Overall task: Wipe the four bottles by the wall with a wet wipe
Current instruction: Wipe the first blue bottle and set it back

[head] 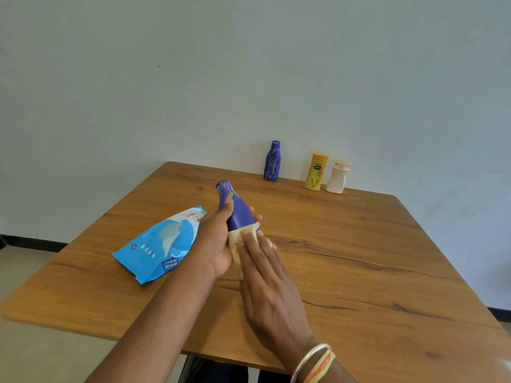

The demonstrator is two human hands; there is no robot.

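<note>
left hand grips bottle, right hand presses wipe

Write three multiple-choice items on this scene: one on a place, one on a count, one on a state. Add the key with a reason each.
1. Where does the wipe pack lie? A. on the table, left of the held blue bottle. B. on a shelf. C. on the floor.
2. How many bottles stand by the wall? A. two. B. three. C. four.
3. What does the left hand do? A. rests flat on the table. B. lifts the pack. C. grips the held blue bottle.
Key: 1 A, the pack lies on the wood at the left; 2 B, a standing blue bottle, a yellow bottle and a white bottle are there; 3 C, its fingers curl round it while the right hand presses the wipe on it.
</note>
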